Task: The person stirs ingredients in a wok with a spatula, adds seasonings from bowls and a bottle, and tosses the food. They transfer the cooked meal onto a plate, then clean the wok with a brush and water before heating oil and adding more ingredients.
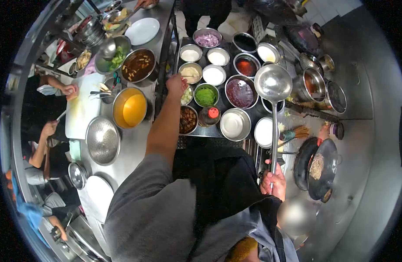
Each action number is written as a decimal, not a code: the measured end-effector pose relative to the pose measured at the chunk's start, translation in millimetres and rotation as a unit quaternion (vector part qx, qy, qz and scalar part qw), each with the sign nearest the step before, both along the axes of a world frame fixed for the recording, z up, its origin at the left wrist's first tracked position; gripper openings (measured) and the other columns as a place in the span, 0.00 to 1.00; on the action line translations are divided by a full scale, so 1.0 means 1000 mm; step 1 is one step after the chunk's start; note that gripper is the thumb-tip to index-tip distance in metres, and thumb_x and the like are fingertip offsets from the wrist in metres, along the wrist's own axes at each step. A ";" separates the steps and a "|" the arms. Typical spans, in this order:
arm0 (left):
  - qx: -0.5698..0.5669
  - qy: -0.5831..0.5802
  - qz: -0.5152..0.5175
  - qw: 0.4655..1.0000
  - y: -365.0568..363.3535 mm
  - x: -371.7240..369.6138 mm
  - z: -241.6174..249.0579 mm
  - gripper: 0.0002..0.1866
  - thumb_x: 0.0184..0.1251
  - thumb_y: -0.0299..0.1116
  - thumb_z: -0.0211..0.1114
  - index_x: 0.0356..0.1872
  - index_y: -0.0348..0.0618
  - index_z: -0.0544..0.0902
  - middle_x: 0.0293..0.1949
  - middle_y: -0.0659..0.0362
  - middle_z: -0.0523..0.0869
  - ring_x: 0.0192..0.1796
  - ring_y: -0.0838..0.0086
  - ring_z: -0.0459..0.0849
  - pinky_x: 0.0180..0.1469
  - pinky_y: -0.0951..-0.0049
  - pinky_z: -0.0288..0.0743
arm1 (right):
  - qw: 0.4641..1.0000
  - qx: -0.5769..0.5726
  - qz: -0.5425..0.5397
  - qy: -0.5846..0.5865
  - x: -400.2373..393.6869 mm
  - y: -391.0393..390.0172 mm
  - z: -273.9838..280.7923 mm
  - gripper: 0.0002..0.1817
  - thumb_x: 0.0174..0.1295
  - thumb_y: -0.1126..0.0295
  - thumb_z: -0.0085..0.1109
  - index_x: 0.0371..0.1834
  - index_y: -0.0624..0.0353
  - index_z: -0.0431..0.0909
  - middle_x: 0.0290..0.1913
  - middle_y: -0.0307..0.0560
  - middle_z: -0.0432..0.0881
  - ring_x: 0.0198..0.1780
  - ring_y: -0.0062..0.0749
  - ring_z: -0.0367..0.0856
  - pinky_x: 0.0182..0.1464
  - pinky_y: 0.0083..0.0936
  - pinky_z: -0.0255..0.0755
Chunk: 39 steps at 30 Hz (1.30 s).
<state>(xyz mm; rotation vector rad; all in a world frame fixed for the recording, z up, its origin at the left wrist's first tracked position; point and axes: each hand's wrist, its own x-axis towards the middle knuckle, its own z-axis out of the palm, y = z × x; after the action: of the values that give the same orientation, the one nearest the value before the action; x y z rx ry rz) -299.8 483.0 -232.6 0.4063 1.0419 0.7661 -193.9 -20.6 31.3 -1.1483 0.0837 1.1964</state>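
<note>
My left hand [176,85] reaches over the left edge of the bowl rack, its fingers pressed together beside a bowl of beige paste [191,73]. Something thin seems to run from the fingers into this bowl; I cannot make out what it is. Just below the hand is a bowl of pale chopped pieces [186,95], partly hidden. My right hand [274,181] is wrapped round the handle of a large steel ladle [273,83], whose round head hangs above the right side of the rack. Chopped greens [205,95] and a dark red sauce [241,91] stand between the two hands.
A red-capped bottle [213,113] stands at the rack's near edge. Woks [324,170] and steel pots [314,84] are on the right. On the left counter are a yellow-liquid pot [130,108], a colander [103,140] and a white board [82,107], with co-workers beyond.
</note>
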 end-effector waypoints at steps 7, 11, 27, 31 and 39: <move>0.229 0.257 -0.067 0.936 -0.015 0.002 0.025 0.16 0.76 0.36 0.57 0.53 0.35 0.82 0.34 0.54 0.86 0.22 0.71 0.85 0.23 0.67 0.78 | 0.998 -0.062 0.015 -0.016 0.008 0.028 0.006 0.25 0.63 0.74 0.57 0.65 0.57 0.68 0.18 0.38 0.68 0.11 0.21 0.60 0.13 0.21 0.59; 0.209 0.248 -0.053 0.945 -0.017 -0.009 0.024 0.17 0.77 0.37 0.57 0.54 0.33 0.82 0.36 0.53 0.87 0.26 0.69 0.86 0.25 0.68 0.79 | 0.997 -0.078 0.013 -0.011 0.008 0.037 0.004 0.24 0.62 0.75 0.56 0.64 0.58 0.68 0.18 0.37 0.67 0.11 0.21 0.61 0.13 0.21 0.60; 0.536 0.446 -0.156 0.700 -0.011 -0.021 0.039 0.11 0.71 0.37 0.59 0.46 0.48 0.87 0.41 0.51 0.89 0.43 0.53 0.87 0.45 0.59 0.80 | 0.990 -0.128 0.048 -0.021 0.004 0.042 0.003 0.25 0.61 0.78 0.51 0.64 0.58 0.70 0.20 0.37 0.69 0.12 0.19 0.62 0.14 0.18 0.61; 0.498 0.419 -0.158 0.743 -0.004 -0.020 0.027 0.12 0.71 0.37 0.59 0.47 0.46 0.87 0.39 0.51 0.89 0.42 0.56 0.88 0.45 0.59 0.80 | 0.991 -0.120 0.047 -0.024 0.002 0.039 0.000 0.25 0.61 0.79 0.51 0.65 0.57 0.69 0.19 0.37 0.69 0.12 0.19 0.62 0.14 0.17 0.61; 0.357 0.337 -0.135 0.861 0.006 -0.024 0.012 0.15 0.74 0.38 0.57 0.48 0.39 0.86 0.36 0.53 0.89 0.35 0.68 0.88 0.39 0.67 0.81 | 0.989 -0.138 0.055 -0.017 0.001 0.045 0.003 0.25 0.62 0.78 0.52 0.66 0.57 0.69 0.20 0.38 0.69 0.13 0.19 0.63 0.14 0.17 0.61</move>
<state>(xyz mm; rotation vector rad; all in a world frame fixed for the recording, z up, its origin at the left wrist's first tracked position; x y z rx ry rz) -324.0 488.9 -220.2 1.5167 1.2765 0.7511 -193.2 24.1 34.1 -1.4299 0.1651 1.2892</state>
